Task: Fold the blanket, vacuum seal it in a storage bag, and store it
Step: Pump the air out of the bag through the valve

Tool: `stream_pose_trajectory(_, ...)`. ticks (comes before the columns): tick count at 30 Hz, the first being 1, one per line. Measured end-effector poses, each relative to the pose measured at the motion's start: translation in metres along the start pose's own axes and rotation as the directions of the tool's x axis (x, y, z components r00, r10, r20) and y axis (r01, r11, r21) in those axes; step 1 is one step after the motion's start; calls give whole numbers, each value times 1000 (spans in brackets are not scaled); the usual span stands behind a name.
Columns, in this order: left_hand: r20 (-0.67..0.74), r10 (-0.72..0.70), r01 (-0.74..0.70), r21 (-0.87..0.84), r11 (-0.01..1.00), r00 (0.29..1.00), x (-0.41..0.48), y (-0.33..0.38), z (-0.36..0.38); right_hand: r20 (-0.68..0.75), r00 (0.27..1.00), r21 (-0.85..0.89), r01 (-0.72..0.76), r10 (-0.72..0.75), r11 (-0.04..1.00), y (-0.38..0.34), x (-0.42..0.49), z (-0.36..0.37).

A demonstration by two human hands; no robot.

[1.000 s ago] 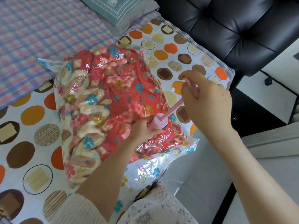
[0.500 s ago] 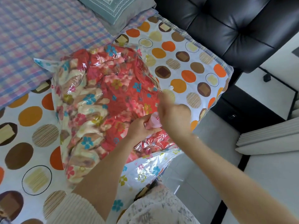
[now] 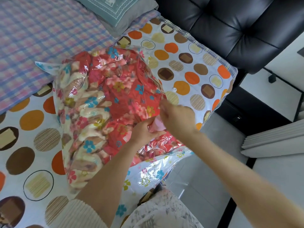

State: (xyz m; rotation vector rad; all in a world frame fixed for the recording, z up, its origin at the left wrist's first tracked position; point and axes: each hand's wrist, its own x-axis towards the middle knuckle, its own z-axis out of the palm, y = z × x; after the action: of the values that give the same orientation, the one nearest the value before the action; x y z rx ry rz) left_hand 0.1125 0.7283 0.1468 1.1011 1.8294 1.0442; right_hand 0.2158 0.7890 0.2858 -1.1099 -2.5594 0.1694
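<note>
With left hand (image 3: 144, 131) curled round the base of a pink hand pump (image 3: 158, 126), right hand (image 3: 178, 120) closed over its top.
Planted on a clear storage bag (image 3: 154, 171) holding the red floral blanket (image 3: 115, 89), atop a polka-dot bedsheet (image 3: 46, 159).

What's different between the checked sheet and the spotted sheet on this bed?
The pink-and-blue checked sheet has a fine grid; the white spotted sheet has big orange and brown circles. The checked sheet bears the grey-green pillow; the spotted sheet bears most of the clear plastic storage bag holding the red floral blanket. Both lie spread flat.
</note>
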Motion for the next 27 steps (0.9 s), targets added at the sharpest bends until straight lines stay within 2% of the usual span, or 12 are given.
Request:
stream_pose_trajectory(2, 4, 11, -11, -10, 1000, 1000, 2, 0, -1, -131, 991, 25, 4, -1, 1000, -5, 17, -45)
stream_pose_trajectory(4, 7, 19, -19, -10, 1000, 1000, 2, 1, -1, -298, 949, 83, -82, 103, 993, -8, 21, -62)
stream_pose_trajectory(6, 5, 16, -16, -3, 1000, 1000, 1, 1, -1, -236, 954, 175, -147, 187, 973, -6, 5, -37)
stream_pose_trajectory(8, 17, -2, 1, 32, 999, 1000, 2, -3, 0, -43, 990, 142, -124, 131, 982, -12, -15, 8)
stream_pose_trajectory(10, 20, -8, 7, 54, 999, 1000, 1, -3, -1, -41, 997, -2, -68, 68, 998, -2, -7, 5)
stream_pose_trajectory(12, 14, -13, 13, 30, 999, 1000, 1, -2, -3, -36, 999, -36, -9, 7, 999, -8, 8, -24)
stream_pose_trajectory(16, 19, -10, 10, 2, 1000, 1000, 2, 0, -4, -290, 945, 85, -130, 149, 988, -12, 21, -53)
stream_pose_trajectory(18, 34, -30, 29, 32, 999, 999, 2, 1, -3, -101, 985, 135, -122, 136, 983, -12, -7, -12)
stream_pose_trajectory(19, 35, -31, 29, 53, 998, 999, 2, 0, -2, -47, 995, 64, -87, 90, 994, -11, -16, 7)
stream_pose_trajectory(22, 15, -19, 18, 51, 999, 1000, 1, 3, -2, -36, 999, -76, -14, 11, 997, -1, -2, -2)
stream_pose_trajectory(24, 30, -27, 27, 13, 1000, 999, 0, 4, -3, -167, 986, -62, 8, -18, 998, -5, 12, -37)
stream_pose_trajectory(27, 23, -19, 18, 23, 1000, 1000, -1, 7, -5, -408, 909, 35, -79, 86, 996, -2, 16, -56)
